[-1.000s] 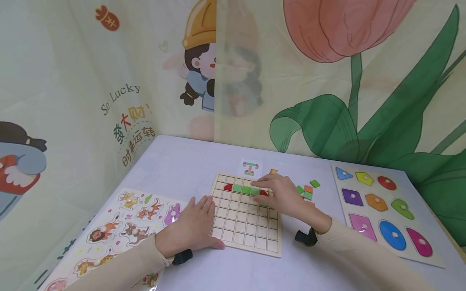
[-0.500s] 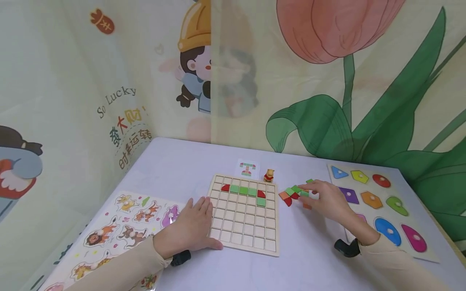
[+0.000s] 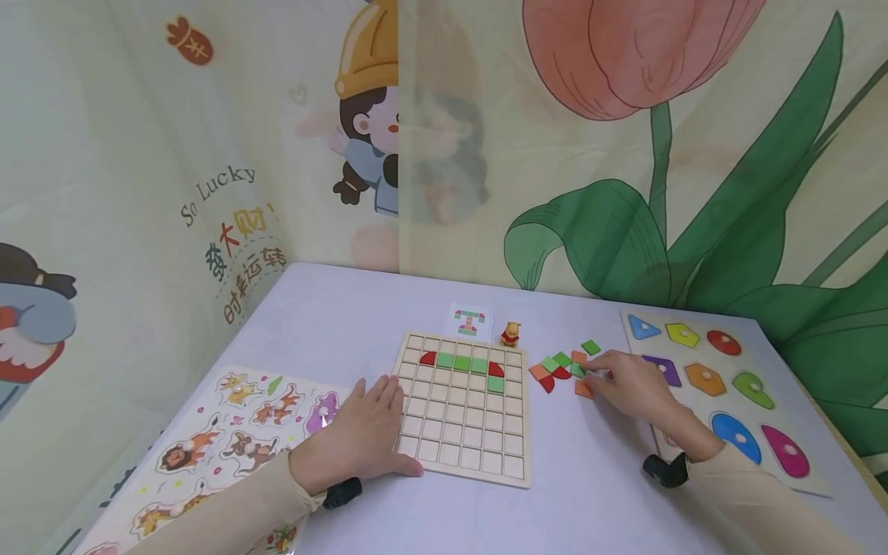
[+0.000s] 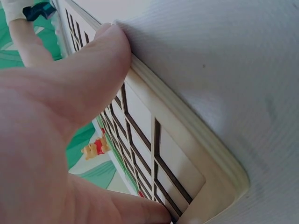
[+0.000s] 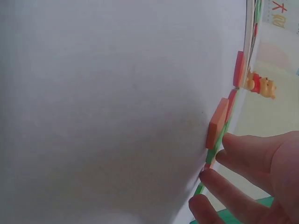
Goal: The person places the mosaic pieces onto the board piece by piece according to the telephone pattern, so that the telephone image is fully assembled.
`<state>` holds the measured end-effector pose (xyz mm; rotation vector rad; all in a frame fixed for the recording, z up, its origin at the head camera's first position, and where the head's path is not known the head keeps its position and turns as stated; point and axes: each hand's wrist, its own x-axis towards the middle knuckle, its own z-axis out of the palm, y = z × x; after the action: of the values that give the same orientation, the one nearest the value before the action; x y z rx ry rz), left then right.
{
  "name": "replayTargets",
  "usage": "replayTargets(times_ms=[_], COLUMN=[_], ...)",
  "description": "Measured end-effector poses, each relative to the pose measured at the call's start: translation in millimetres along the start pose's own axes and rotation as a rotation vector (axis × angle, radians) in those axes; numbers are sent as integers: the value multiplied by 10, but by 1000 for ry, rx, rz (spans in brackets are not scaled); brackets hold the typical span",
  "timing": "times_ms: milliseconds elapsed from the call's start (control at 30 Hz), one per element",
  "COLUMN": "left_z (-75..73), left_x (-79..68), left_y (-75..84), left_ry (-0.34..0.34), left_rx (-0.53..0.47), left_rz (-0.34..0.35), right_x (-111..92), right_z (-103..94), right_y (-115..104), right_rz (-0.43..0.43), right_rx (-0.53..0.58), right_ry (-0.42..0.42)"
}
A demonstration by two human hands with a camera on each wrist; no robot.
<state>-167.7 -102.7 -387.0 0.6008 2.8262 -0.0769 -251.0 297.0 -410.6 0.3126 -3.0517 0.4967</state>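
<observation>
A square wooden grid board (image 3: 461, 412) lies mid-table, holding a row of red and green tiles (image 3: 461, 362) with another green tile (image 3: 496, 384) below its right end. My left hand (image 3: 364, 432) rests along the board's left edge, fingers straight and thumb at the near corner. In the left wrist view, thumb and fingers lie against the rim. My right hand (image 3: 634, 389) is over the loose tiles right of the board, fingertips at a green tile (image 3: 577, 371). Its thumb is beside an orange tile (image 5: 217, 123); a gap shows between thumb and forefinger.
A pattern card (image 3: 469, 321) and a small bear figure (image 3: 509, 334) stand behind the board. Several loose tiles (image 3: 551, 364) lie to its right. An animal puzzle (image 3: 257, 416) is at the left and a shape puzzle (image 3: 721, 358) at the right.
My right hand has moved right from the board to the loose tiles, leaving a green tile visible below the row's right end. Its thumb and forefinger have come lower. My left hand stays put.
</observation>
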Motion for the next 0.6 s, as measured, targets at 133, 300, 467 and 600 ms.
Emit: replayTargets(times_ms=[133, 300, 467, 600], left_z=[-2, -8, -7, -3], left_x=[2, -2, -5, -1], left_y=[3, 1, -1, -3], left_ry=[4, 4, 5, 4], left_rx=[0, 10, 13, 14], left_rz=[2, 1, 3, 6], right_x=[94, 179, 197, 170], right_z=[25, 42, 44, 48], right_y=[-13, -72, -131, -146], right_rz=[-16, -1, -7, -76], right_rx=[-36, -72, -117, -172], right_ry=[17, -14, -35, 1])
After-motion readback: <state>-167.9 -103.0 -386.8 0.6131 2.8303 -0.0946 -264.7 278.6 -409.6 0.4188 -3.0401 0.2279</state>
